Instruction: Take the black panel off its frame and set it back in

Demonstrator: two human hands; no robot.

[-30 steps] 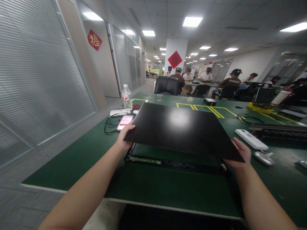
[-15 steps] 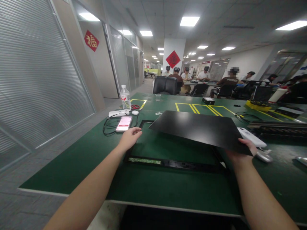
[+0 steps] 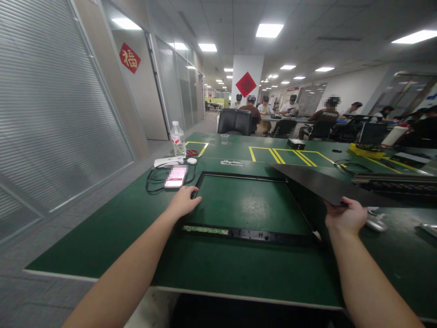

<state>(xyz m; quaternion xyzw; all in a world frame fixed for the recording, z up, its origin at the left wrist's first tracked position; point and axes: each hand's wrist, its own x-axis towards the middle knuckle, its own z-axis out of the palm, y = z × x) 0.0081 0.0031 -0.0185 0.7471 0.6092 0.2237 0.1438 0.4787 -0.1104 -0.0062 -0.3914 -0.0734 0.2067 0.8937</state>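
My right hand (image 3: 345,216) grips the near edge of a thin black panel (image 3: 324,184), held nearly flat above the right part of the green table (image 3: 218,269). A black rectangular frame (image 3: 254,234) lies flat on the table in front of me, with the green surface showing through its middle. My left hand (image 3: 184,201) rests on the frame's left edge, fingers curled loosely over it.
A phone (image 3: 175,176), a black cable, a white device (image 3: 168,161) and a water bottle (image 3: 178,138) sit at the left. White devices and a long dark rack (image 3: 392,184) lie at the right. Yellow tape lines mark the far table. People sit at desks behind.
The black panel was lifted off the frame and carried to the right by my right hand. My left hand let go of it and came down on the frame's left edge.
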